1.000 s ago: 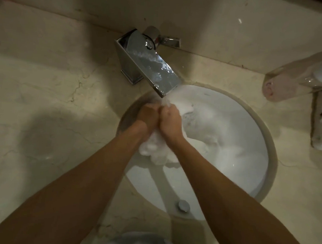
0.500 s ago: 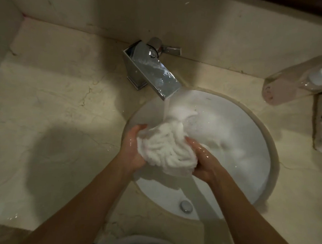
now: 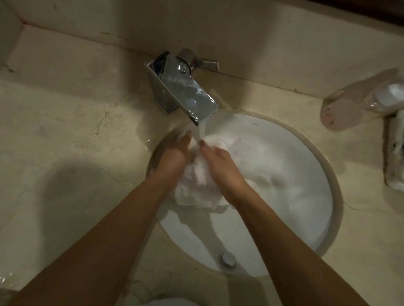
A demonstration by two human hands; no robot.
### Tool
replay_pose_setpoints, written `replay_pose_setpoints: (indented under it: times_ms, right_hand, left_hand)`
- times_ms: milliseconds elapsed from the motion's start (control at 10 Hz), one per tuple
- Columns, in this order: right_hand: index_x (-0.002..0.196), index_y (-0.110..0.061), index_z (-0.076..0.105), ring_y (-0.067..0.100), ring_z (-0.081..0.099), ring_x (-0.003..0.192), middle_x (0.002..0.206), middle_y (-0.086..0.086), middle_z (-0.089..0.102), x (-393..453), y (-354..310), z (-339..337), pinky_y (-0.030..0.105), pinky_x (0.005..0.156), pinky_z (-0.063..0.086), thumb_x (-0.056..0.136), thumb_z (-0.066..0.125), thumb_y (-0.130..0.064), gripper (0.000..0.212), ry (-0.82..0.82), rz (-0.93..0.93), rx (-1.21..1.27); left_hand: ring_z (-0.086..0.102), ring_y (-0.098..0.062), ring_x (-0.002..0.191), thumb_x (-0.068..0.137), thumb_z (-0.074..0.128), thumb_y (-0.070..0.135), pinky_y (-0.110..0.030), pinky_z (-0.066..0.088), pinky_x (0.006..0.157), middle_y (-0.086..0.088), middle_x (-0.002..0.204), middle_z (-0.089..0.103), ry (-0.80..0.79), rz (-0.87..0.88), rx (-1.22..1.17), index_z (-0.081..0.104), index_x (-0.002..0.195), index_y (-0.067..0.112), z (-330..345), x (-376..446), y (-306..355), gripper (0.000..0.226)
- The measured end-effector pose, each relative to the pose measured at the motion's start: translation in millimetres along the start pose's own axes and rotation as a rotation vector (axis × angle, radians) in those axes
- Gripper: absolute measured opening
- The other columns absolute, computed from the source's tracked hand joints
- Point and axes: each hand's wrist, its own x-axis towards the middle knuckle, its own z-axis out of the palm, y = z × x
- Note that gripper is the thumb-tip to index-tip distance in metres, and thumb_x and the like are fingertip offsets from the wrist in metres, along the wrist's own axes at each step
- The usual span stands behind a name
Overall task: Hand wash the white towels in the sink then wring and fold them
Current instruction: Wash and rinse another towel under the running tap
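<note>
Both hands' grip presses towel (image 3: 195,187) under faucet (image 3: 183,91) — bottle (image 3: 363,100) aside.

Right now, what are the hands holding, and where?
Both the left hand and right hand press a bunched white towel between them, at its sides.
</note>
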Motion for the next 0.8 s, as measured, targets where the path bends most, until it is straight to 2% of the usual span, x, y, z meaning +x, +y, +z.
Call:
replay_pose_setpoints:
  times_ms: [100,200,300,400,500,600,700,800]
  right_hand:
    - [0.095,-0.012,0.066,0.018,0.056,0.08,0.088,0.002,0.062,30.0,-8.8,9.1,0.029,0.074,0.038,0.107,0.038,-0.043,0.044,0.21,-0.079,-0.36]
    - [0.097,-0.009,0.07,0.034,0.065,0.097,0.101,0.014,0.07,55.3,-8.3,9.8,0.04,0.084,0.05,0.104,0.04,-0.034,0.039,0.257,-0.026,-0.32]
    - [0.103,-0.007,0.071,0.03,0.065,0.089,0.09,0.007,0.068,43.2,-10.8,22.6,0.032,0.07,0.048,0.106,0.04,-0.026,0.036,0.074,-0.129,-0.495]
    - [0.108,-0.004,0.066,0.032,0.061,0.098,0.101,0.012,0.065,52.0,-11.1,14.7,0.03,0.071,0.035,0.106,0.034,-0.017,0.035,0.27,-0.057,-0.469]
    - [0.112,-0.003,0.065,0.036,0.061,0.107,0.114,0.02,0.065,42.8,-1.9,30.1,0.035,0.085,0.044,0.108,0.037,-0.027,0.037,0.212,-0.064,-0.436]
    - [0.099,-0.01,0.064,0.028,0.058,0.091,0.094,0.007,0.061,39.6,7.1,37.0,0.03,0.068,0.04,0.107,0.036,-0.031,0.036,0.253,-0.11,-0.419]
    - [0.098,-0.011,0.064,0.022,0.048,0.083,0.09,0.002,0.053,53.1,9.1,28.1,0.03,0.065,0.031,0.107,0.033,-0.026,0.036,0.41,-0.014,-0.366]
    - [0.098,-0.01,0.063,0.025,0.057,0.088,0.096,0.008,0.063,46.1,14.6,30.2,0.032,0.075,0.038,0.104,0.039,-0.028,0.03,0.227,-0.085,-0.288]
  left_hand:
    - [0.06,-0.028,0.116,0.096,0.046,0.047,-0.029,0.043,0.099,-0.015,0.125,0.064,-0.093,0.089,0.226,0.065,0.121,0.008,21.1,2.8,7.5,0.05]
    - [0.054,-0.029,0.126,0.104,0.042,0.039,-0.029,0.044,0.099,-0.013,0.135,0.057,-0.107,-0.063,0.248,0.056,0.132,0.005,25.8,9.8,4.8,0.046]
    - [0.051,-0.032,0.127,0.107,0.033,0.018,-0.024,0.049,0.09,-0.02,0.139,0.051,-0.135,-0.127,0.226,0.049,0.135,-0.001,26.0,25.5,-1.2,0.037]
    - [0.057,-0.029,0.099,0.107,0.031,0.023,-0.028,0.04,0.075,-0.016,0.105,0.06,-0.024,-0.084,0.099,0.059,0.097,0.014,33.6,20.9,-2.7,0.032]
    - [0.055,-0.025,0.11,0.107,0.029,0.013,-0.022,0.043,0.084,-0.016,0.123,0.055,0.072,-0.005,0.116,0.047,0.12,0.005,27.6,24.5,-11.7,0.024]
    - [0.054,-0.002,0.089,0.106,0.037,0.022,-0.005,0.045,0.073,0.005,0.111,0.058,0.009,-0.076,-0.061,0.05,0.123,0.014,28.0,15.1,-19.5,0.023]
    - [0.056,-0.014,0.077,0.105,0.038,0.025,-0.023,0.047,0.069,0.001,0.082,0.059,0.0,0.003,0.09,0.059,0.081,0.02,34.3,13.1,-16.6,0.031]
    - [0.056,-0.022,0.091,0.104,0.041,0.024,-0.03,0.051,0.079,-0.005,0.097,0.058,-0.033,-0.019,0.068,0.056,0.09,0.021,32.6,27.9,-8.4,0.02]
